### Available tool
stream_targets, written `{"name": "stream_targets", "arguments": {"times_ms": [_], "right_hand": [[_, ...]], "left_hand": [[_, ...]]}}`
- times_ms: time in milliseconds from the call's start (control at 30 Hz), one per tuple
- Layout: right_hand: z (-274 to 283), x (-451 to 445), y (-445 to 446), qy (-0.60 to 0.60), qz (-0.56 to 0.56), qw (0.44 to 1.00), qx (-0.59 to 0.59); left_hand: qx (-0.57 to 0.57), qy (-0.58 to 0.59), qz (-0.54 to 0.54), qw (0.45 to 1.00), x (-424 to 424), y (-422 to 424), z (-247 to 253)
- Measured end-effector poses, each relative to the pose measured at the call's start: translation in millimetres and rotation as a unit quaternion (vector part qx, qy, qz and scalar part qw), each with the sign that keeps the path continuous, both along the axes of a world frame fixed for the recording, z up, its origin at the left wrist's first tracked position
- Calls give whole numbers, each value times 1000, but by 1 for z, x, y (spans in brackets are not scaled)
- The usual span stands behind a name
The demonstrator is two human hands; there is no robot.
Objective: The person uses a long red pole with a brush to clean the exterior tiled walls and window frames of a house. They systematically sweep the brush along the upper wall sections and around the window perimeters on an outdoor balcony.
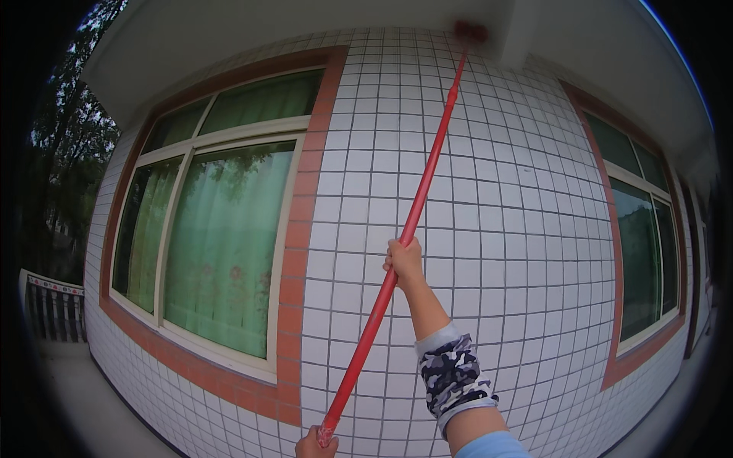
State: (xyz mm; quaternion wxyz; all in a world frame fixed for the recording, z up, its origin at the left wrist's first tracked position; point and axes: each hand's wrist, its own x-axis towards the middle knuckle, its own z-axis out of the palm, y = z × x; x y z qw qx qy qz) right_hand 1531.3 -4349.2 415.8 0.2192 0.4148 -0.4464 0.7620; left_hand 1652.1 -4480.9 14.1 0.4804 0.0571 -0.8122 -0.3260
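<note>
A long red telescopic pole point(424, 189) slants up across the view in front of a white tiled wall. Its dark red duster head point(471, 32), blurred, is at the top of the wall by the ceiling. My right hand point(405, 260) is closed around the middle of the pole, with a camouflage sleeve on that forearm. At the bottom edge of the picture my left hand point(316, 443) grips the pole's lower end, where the surface looks whitish and worn.
A large window point(229, 246) with green curtains and an orange tile border is on the left, a second window point(641, 257) on the right. Overhead are a pale ceiling point(257, 20) and a beam point(518, 34). A balustrade point(57, 312) and trees stand at far left.
</note>
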Motion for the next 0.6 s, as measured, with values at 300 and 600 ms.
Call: {"name": "stream_targets", "arguments": {"times_ms": [300,600], "right_hand": [[98,17,-42,39,-80,996,6],[40,53,-144,67,-143,980,122]], "left_hand": [[71,29,-3,997,42,-55,100],[69,103,-46,991,33,-106,-7]]}}
